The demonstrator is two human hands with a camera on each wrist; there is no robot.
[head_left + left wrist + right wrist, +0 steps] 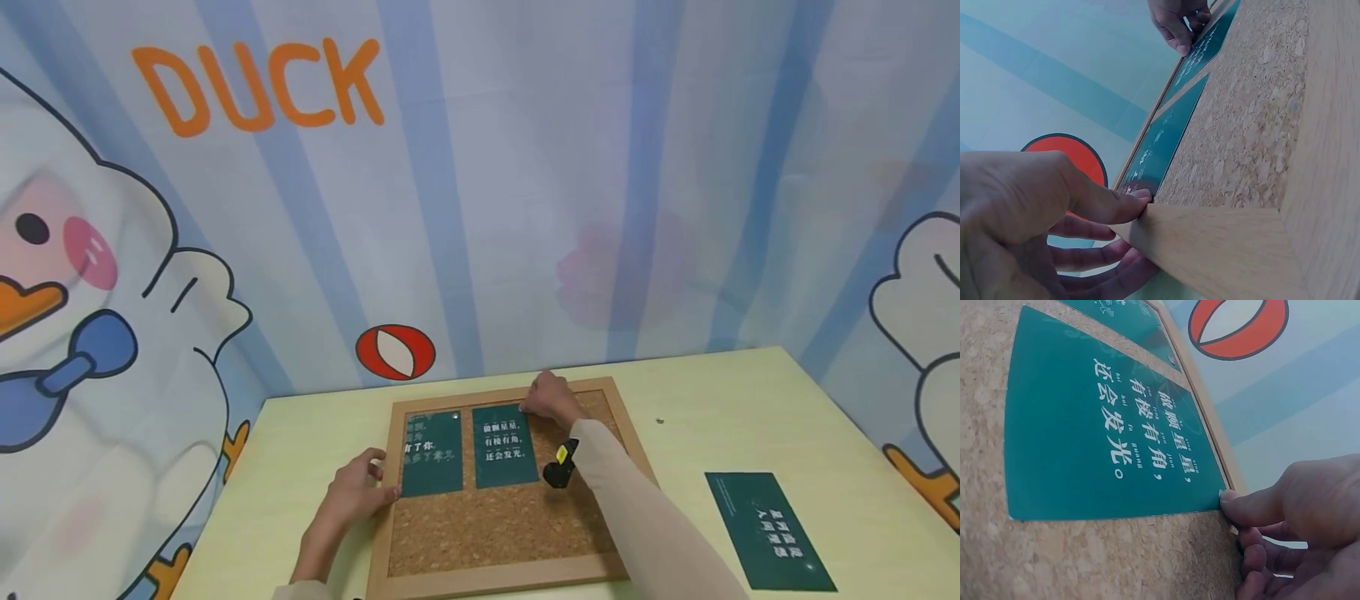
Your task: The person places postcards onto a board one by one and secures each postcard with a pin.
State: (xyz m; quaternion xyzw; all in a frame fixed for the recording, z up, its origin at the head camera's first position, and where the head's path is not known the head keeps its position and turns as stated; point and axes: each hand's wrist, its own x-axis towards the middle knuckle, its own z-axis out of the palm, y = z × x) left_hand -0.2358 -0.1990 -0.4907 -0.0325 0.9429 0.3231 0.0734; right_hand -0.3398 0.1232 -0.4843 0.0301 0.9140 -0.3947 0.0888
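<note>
A wood-framed corkboard (495, 533) lies on the table with two dark green cards on its upper half. My left hand (356, 490) grips the frame's left side, thumb on top near the left card (435, 458). In the left wrist view that thumb (1129, 205) reaches the card's edge. My right hand (551, 398) is at the top edge of the board, fingers curled at the frame. Its thumb (1250, 505) presses on the upper right corner of the second card (1085, 431), where a small whitish spot shows. White Chinese lettering covers both cards.
A third green card (772, 529) lies on the table, right of the board. A small dark round object (660, 421) sits behind it on the pale yellow tabletop (712, 400). A shiny tack (1172, 360) marks the left card's corner. A printed duck curtain (517, 183) hangs behind.
</note>
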